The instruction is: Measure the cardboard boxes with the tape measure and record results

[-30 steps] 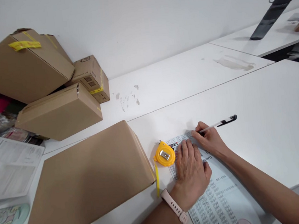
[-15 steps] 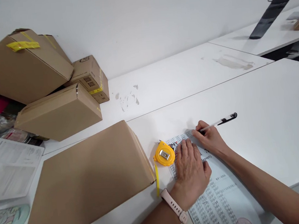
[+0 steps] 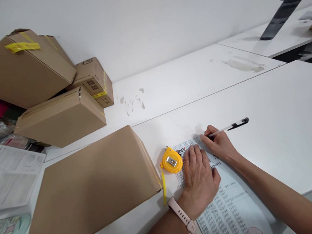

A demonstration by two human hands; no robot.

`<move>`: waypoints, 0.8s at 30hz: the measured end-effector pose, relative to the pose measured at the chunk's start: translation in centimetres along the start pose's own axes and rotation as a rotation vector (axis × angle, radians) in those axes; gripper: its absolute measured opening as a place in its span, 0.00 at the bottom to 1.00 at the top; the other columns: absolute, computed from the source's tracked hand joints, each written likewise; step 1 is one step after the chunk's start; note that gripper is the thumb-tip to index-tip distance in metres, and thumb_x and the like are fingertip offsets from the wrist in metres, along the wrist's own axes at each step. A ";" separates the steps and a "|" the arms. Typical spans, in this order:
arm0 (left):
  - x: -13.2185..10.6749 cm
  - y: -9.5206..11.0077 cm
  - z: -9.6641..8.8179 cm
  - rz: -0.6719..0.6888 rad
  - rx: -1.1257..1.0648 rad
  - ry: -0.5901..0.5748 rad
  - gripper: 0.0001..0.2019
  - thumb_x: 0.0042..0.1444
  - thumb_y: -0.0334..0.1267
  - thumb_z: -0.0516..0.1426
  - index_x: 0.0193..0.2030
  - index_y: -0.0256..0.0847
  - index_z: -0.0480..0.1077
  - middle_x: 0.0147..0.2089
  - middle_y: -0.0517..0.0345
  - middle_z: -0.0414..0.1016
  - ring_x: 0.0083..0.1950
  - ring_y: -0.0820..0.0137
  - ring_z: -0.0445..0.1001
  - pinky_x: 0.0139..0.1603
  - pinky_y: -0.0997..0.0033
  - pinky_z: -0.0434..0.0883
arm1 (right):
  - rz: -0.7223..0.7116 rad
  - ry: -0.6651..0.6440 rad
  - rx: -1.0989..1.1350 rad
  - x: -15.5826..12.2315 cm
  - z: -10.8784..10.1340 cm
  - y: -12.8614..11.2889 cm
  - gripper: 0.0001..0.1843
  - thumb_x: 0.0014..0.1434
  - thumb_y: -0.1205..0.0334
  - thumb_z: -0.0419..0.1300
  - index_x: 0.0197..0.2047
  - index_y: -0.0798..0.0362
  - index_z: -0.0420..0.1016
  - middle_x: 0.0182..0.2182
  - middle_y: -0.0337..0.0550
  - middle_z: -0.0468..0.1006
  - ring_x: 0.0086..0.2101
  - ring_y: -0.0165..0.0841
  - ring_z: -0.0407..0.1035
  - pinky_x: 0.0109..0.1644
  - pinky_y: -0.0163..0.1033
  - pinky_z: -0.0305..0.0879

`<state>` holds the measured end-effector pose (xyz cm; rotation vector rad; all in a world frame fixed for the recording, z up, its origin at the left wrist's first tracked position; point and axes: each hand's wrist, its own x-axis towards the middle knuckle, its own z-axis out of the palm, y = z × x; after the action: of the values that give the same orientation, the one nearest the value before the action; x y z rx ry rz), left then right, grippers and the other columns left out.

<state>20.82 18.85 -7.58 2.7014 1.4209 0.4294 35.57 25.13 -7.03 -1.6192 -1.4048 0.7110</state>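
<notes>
My left hand [image 3: 199, 174] lies flat on a printed sheet of paper [image 3: 232, 202], fingers stretched out. At the sheet's top edge, my right hand [image 3: 220, 143] is closed around a pen [image 3: 231, 126] with a clear barrel and black clip; the pen's tip is hidden behind the fingers. Just left of my left fingers sits a yellow tape measure [image 3: 171, 160], a short strip of its tape hanging out along the side of a cardboard box [image 3: 96, 190]. Rows of small handwriting cover much of the sheet.
Several cardboard boxes [image 3: 61, 119] are stacked at the back left. Papers [image 3: 8, 173] and a pale green patterned object [image 3: 10, 231] lie at the left edge. A dark water bottle [image 3: 281, 12] stands at the far right on the white table [image 3: 279, 126].
Almost nothing differs. Both hands, the pen and the tape measure keep their places; the view has shifted very slightly.
</notes>
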 end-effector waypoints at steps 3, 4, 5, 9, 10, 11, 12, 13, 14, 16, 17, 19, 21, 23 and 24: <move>0.0 0.0 0.0 -0.002 0.003 -0.003 0.29 0.68 0.46 0.50 0.67 0.24 0.62 0.71 0.35 0.63 0.73 0.51 0.59 0.74 0.49 0.60 | -0.006 0.002 0.006 0.0 0.0 0.1 0.14 0.55 0.56 0.61 0.25 0.48 0.60 0.18 0.31 0.59 0.21 0.28 0.53 0.24 0.36 0.52; 0.0 0.0 0.0 -0.002 0.004 -0.005 0.29 0.68 0.46 0.50 0.67 0.24 0.62 0.71 0.35 0.63 0.73 0.51 0.59 0.74 0.49 0.60 | -0.002 0.005 0.013 0.0 0.0 0.2 0.14 0.56 0.56 0.62 0.25 0.48 0.60 0.18 0.31 0.59 0.22 0.28 0.53 0.24 0.36 0.52; 0.0 0.0 -0.1 -0.001 0.006 -0.008 0.29 0.68 0.46 0.50 0.68 0.24 0.62 0.71 0.35 0.63 0.73 0.51 0.59 0.73 0.49 0.60 | 0.002 0.008 0.024 0.0 0.0 0.2 0.15 0.56 0.56 0.62 0.25 0.48 0.60 0.18 0.32 0.59 0.22 0.28 0.53 0.24 0.36 0.52; 0.0 0.1 -0.2 0.001 0.010 -0.013 0.29 0.68 0.46 0.49 0.67 0.25 0.63 0.71 0.36 0.64 0.73 0.51 0.60 0.73 0.49 0.61 | 0.014 0.015 0.041 0.0 0.0 0.2 0.16 0.57 0.54 0.62 0.25 0.48 0.60 0.18 0.32 0.59 0.21 0.28 0.53 0.24 0.35 0.52; 0.0 0.1 -0.3 0.001 0.009 -0.014 0.28 0.68 0.46 0.50 0.67 0.25 0.63 0.71 0.36 0.64 0.73 0.51 0.60 0.73 0.49 0.62 | 0.012 0.015 0.034 0.0 0.0 0.2 0.16 0.56 0.54 0.62 0.25 0.48 0.60 0.18 0.32 0.59 0.22 0.28 0.54 0.24 0.35 0.52; 0.0 0.1 -0.3 0.002 0.008 -0.013 0.28 0.68 0.46 0.50 0.67 0.25 0.64 0.71 0.36 0.64 0.73 0.51 0.60 0.73 0.49 0.62 | 0.009 0.014 0.025 0.0 0.0 0.2 0.16 0.56 0.54 0.62 0.25 0.48 0.60 0.18 0.32 0.60 0.22 0.28 0.54 0.24 0.35 0.53; 0.0 0.1 -0.3 0.002 0.007 -0.010 0.28 0.68 0.46 0.50 0.67 0.24 0.64 0.71 0.35 0.64 0.73 0.51 0.60 0.73 0.49 0.61 | 0.008 0.012 0.017 0.0 0.0 0.1 0.15 0.56 0.55 0.62 0.25 0.47 0.60 0.18 0.32 0.60 0.22 0.28 0.54 0.24 0.35 0.53; 0.0 0.2 -0.3 0.004 0.007 -0.007 0.29 0.68 0.46 0.50 0.67 0.24 0.63 0.71 0.35 0.64 0.73 0.51 0.60 0.73 0.49 0.61 | 0.006 0.009 0.010 0.0 0.0 0.1 0.15 0.56 0.55 0.62 0.25 0.47 0.60 0.18 0.32 0.60 0.22 0.28 0.54 0.24 0.36 0.53; 0.0 0.2 -0.3 0.005 0.008 -0.005 0.29 0.68 0.46 0.50 0.67 0.24 0.63 0.71 0.35 0.64 0.73 0.51 0.61 0.73 0.49 0.61 | 0.004 0.006 0.006 0.0 0.0 0.1 0.15 0.56 0.56 0.62 0.25 0.47 0.60 0.18 0.32 0.60 0.21 0.28 0.54 0.24 0.36 0.53; 0.0 0.1 -0.2 0.004 0.010 -0.003 0.29 0.68 0.46 0.50 0.67 0.24 0.64 0.71 0.35 0.64 0.73 0.51 0.61 0.73 0.49 0.61 | 0.004 0.002 0.001 0.0 0.0 0.1 0.14 0.56 0.56 0.62 0.25 0.47 0.60 0.18 0.32 0.60 0.21 0.28 0.54 0.24 0.36 0.53; 0.0 0.1 -0.2 0.004 0.010 -0.003 0.29 0.68 0.46 0.50 0.67 0.24 0.64 0.71 0.35 0.65 0.73 0.51 0.61 0.73 0.49 0.61 | 0.004 0.003 -0.002 0.0 -0.1 0.1 0.14 0.56 0.56 0.61 0.25 0.47 0.60 0.18 0.32 0.60 0.21 0.28 0.54 0.25 0.36 0.53; 0.0 0.1 -0.1 0.004 0.009 -0.004 0.29 0.68 0.46 0.50 0.67 0.24 0.63 0.71 0.35 0.64 0.73 0.51 0.61 0.73 0.50 0.61 | 0.001 0.004 -0.009 0.0 0.0 0.1 0.14 0.56 0.57 0.61 0.25 0.47 0.60 0.18 0.32 0.59 0.21 0.28 0.54 0.25 0.37 0.53; 0.0 0.0 -0.1 0.004 0.008 -0.004 0.29 0.68 0.46 0.50 0.67 0.24 0.63 0.71 0.35 0.64 0.73 0.51 0.61 0.73 0.50 0.61 | 0.000 0.004 -0.008 -0.1 0.0 0.0 0.14 0.56 0.57 0.61 0.25 0.47 0.59 0.18 0.31 0.59 0.21 0.28 0.54 0.25 0.37 0.53; 0.0 0.0 0.0 0.004 0.009 -0.007 0.29 0.68 0.46 0.50 0.67 0.24 0.63 0.71 0.34 0.64 0.73 0.51 0.60 0.73 0.50 0.60 | -0.003 0.003 -0.006 -0.1 0.0 0.0 0.14 0.56 0.56 0.61 0.25 0.47 0.60 0.18 0.32 0.60 0.21 0.28 0.54 0.25 0.37 0.53; 0.0 0.0 0.0 0.004 0.009 -0.011 0.29 0.68 0.46 0.49 0.67 0.24 0.63 0.71 0.34 0.63 0.73 0.51 0.60 0.73 0.49 0.60 | -0.005 0.003 -0.007 -0.1 0.0 0.0 0.14 0.56 0.56 0.61 0.25 0.47 0.60 0.18 0.32 0.60 0.21 0.28 0.54 0.25 0.37 0.53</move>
<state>20.83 18.84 -7.55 2.7104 1.4183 0.4090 35.56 25.06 -7.01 -1.6208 -1.4099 0.7016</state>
